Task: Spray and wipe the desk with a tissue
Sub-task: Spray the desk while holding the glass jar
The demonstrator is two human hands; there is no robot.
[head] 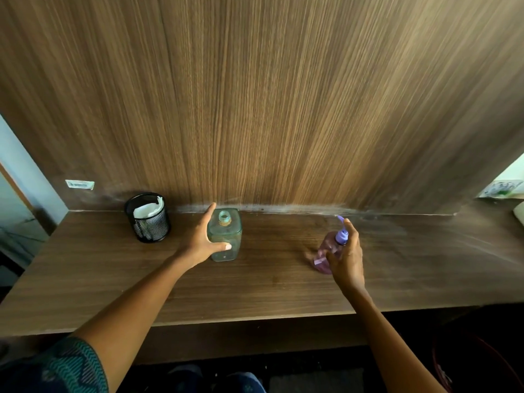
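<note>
Two bare arms out over a brown wooden desk [255, 287].

Left hand [202, 242] spread wide, thumb [221, 246] on the near side of a square glass jar [225, 236], other fingers up along its left side. Touching the glass, but not closed around it. Jar upright, no lid on, mouth open at the top. Looks clear inside; cannot tell if anything is in it.

Left of those fingers, a little apart: a round black mesh cup [148, 218], standing right by the back wall. White tissue [149, 209] stuffed inside it, poking up near the rim.

Right hand [347, 256] wrapped around a pink spray bottle [326, 255] with a purple top [341, 235]. Pointer finger [351, 225] lying up on the purple top, other fingers curled tight on the bottle's neck. Bottle tilted, bottom end toward the left hand, nozzle toward the back wall. Pink see-through body; how full, cannot tell, too blurry.

Jar and spray bottle well apart, bare wood between the two hands. Past the right fingers, a pale dusty patch along the foot of the wooden wall panel [269, 95].

A small white sticker [80, 184] on the panel, up and left of the mesh cup.
</note>
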